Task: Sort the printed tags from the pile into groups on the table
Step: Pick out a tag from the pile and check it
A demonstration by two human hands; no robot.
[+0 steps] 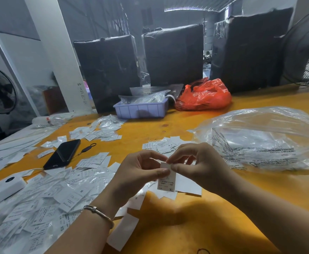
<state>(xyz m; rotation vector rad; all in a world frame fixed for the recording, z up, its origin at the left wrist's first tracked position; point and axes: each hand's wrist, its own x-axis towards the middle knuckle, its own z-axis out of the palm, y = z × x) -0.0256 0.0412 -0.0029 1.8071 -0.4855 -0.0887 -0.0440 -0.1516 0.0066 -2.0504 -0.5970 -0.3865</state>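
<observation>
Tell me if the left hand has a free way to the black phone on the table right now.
Probably not at once. The left hand and the right hand both pinch the XL tag. The path to the phone looks open over loose tags; the tag must be released first.

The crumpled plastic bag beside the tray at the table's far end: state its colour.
Red-orange; the crumpled plastic bag shows clearly in the head view.

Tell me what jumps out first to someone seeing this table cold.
First, both hands at centre: the left hand and right hand each pinch the top of one white tag printed XL, held above the orange table. Next, the big pile of tags spreading over the near left. Then the red plastic bag at the far middle, beside a lilac tray.
</observation>
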